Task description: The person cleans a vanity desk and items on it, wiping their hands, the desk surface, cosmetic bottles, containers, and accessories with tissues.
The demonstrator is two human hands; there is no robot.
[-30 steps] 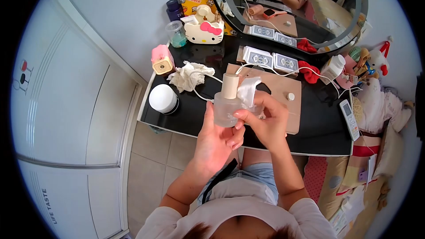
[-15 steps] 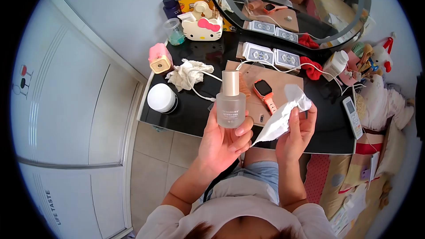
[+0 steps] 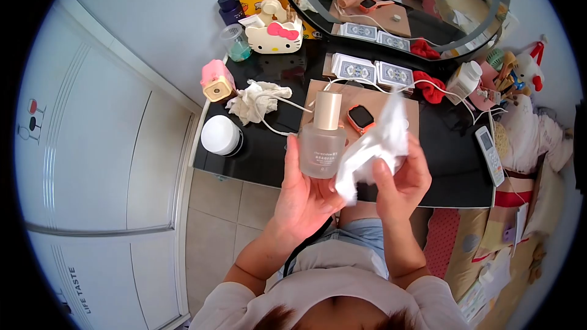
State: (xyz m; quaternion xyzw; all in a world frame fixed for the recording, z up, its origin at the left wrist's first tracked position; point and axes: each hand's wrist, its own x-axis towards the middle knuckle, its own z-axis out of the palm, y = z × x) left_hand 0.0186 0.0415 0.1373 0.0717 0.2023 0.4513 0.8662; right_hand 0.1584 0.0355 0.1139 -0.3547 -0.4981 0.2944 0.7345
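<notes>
A frosted glass cosmetic bottle (image 3: 321, 148) with a pale gold cap stands upright in my left hand (image 3: 301, 201), its fingers wrapped around the lower part. My right hand (image 3: 403, 180) pinches a crumpled white tissue (image 3: 374, 154) between thumb and fingers. The tissue's lower end hangs by the bottle's right side and covers part of my left fingertips; whether it touches the glass I cannot tell. Behind both hands, an orange smartwatch (image 3: 361, 118) lies on a tan board (image 3: 406, 113), its strap mostly hidden by the tissue.
On the black table (image 3: 452, 177) are a white jar (image 3: 221, 135), a crumpled cloth (image 3: 254, 102), a pink box (image 3: 217, 79), a cat-faced holder (image 3: 275, 36), card stacks (image 3: 356, 72) and a remote (image 3: 489, 156). A white cable (image 3: 287, 102) crosses it. A round mirror (image 3: 422, 21) stands behind.
My right hand has brought the tissue left and up against or near the bottle, bunching it. The bottle has shifted slightly and its cap leans a little right. The watch strap is now covered.
</notes>
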